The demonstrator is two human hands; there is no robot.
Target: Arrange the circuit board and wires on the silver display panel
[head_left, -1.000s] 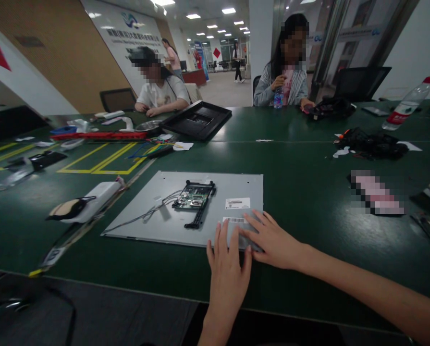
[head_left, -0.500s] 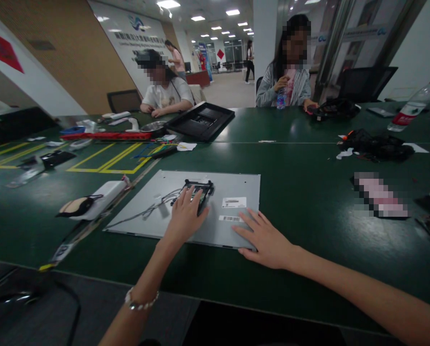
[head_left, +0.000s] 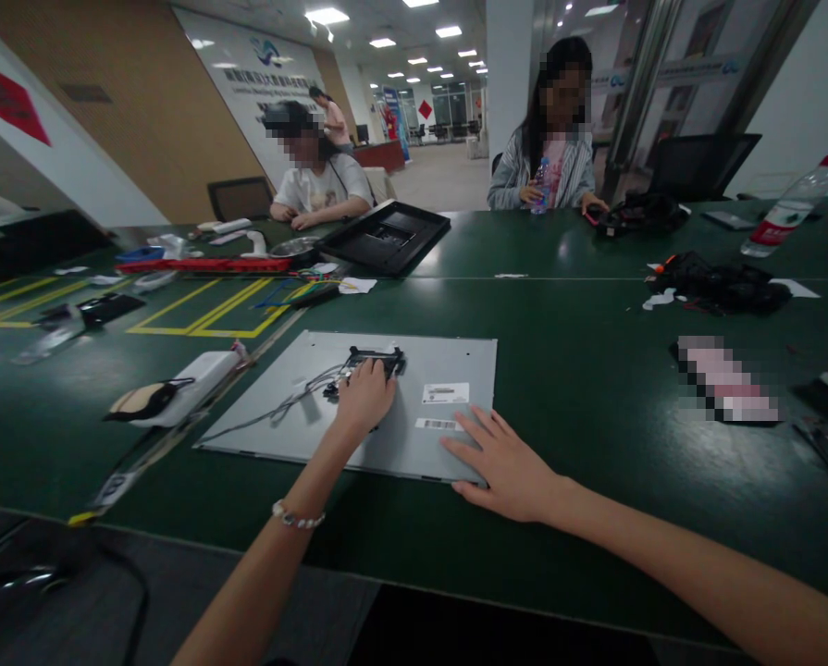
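A flat grey metal panel (head_left: 400, 444) lies on the green table in front of me, with two white labels (head_left: 445, 393) on its right half. On its upper middle sits a small black bracket with a circuit board (head_left: 390, 356), and grey cables (head_left: 292, 404) run from it to the left. My left hand (head_left: 366, 396) is over the bracket with its fingers curled down onto it, hiding part of it. My right hand (head_left: 507, 462) rests spread on the panel's lower right corner, fingers apart, holding nothing.
Left of the panel is a white box-like object (head_left: 202, 377) with a beige and black item. Behind are a black frame (head_left: 386, 238) and a red strip (head_left: 205, 265). To the right lie a phone (head_left: 727, 379), black bundle (head_left: 722, 282) and bottle (head_left: 788, 217). Two people sit opposite.
My left hand's fingers, earlier stretched over the bracket, have curled in. My right hand stays on the panel corner. The person opposite has lowered a small bottle slightly.
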